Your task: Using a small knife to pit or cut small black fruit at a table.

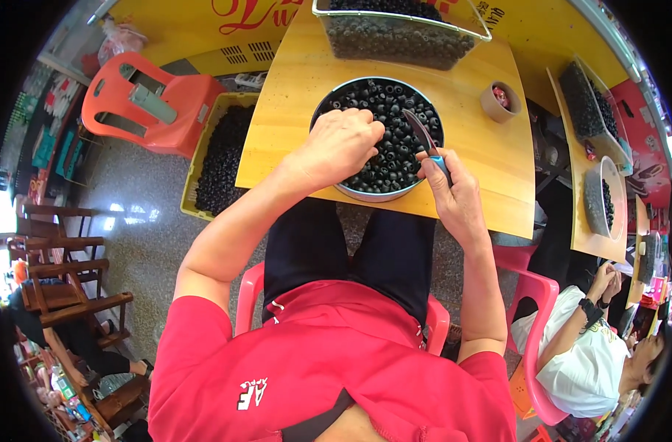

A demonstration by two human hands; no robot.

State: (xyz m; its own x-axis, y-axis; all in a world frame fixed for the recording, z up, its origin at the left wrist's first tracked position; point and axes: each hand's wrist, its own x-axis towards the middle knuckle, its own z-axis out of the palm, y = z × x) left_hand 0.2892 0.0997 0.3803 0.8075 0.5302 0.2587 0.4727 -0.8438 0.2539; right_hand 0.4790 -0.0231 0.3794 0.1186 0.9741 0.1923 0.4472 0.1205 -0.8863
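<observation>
A round metal bowl (371,196) full of small black round pieces (395,118), several with ring-like ends, stands at the near edge of the wooden table (491,177). My left hand (341,144) is over the bowl's left side, its fingers curled closed; whatever they may hold is hidden. At the bowl's right rim my right hand (455,188) grips a knife (422,134) by its blue handle. The curved blade points up and to the left, over the black pieces.
A clear bin (399,46) of black pieces stands at the far edge, a small cup (500,102) at right. A yellow crate (193,177) and red chair (152,107) are at left. Another person (583,353) sits at right by a second table (583,214).
</observation>
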